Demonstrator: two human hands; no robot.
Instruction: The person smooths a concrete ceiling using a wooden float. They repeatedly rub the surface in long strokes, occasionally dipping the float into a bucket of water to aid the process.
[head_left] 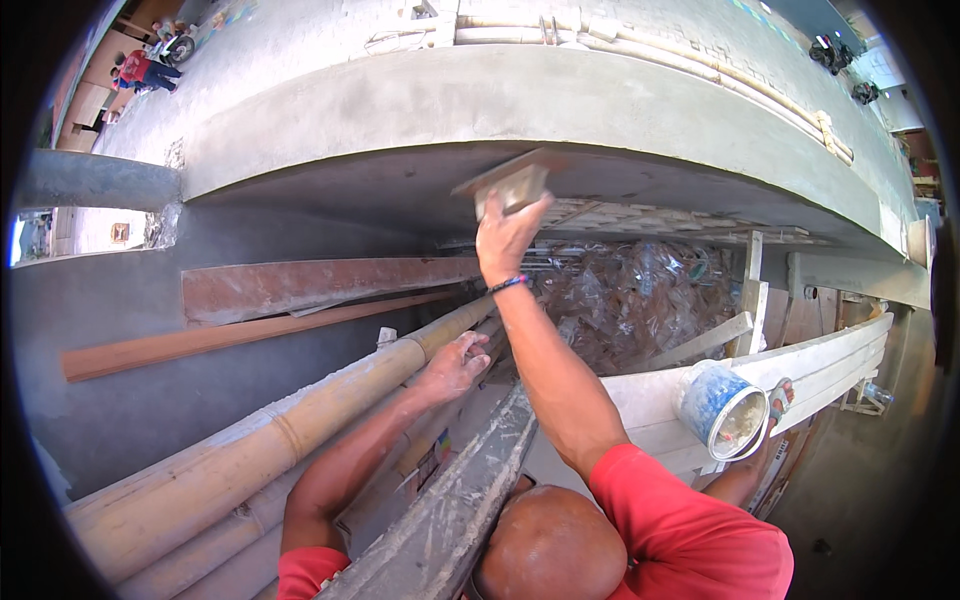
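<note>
My right hand (508, 235), a band at its wrist, is raised at the end of a stretched arm. Its fingers are wrapped round the back of a plastering float (525, 180), a flat board with a blocky handle. The float lies against the shaded grey plastered wall (400, 185), just under its pale upper edge; motion slightly blurs it. Lower and to the left, my left hand (455, 370) hovers beside a thick bamboo pole (300, 415), fingers loosely bent and apart, nothing in them. Whether it touches the pole, I cannot tell.
A blue-and-white bucket (715, 405) with pale mortar stands on white planks (840, 352) at right, near a sandalled foot (781, 396). A mortar-streaked beam (450, 500) rises between my arms. Clear plastic sheeting (640, 295) lies below. Far left, a person in red (140, 70) is outside.
</note>
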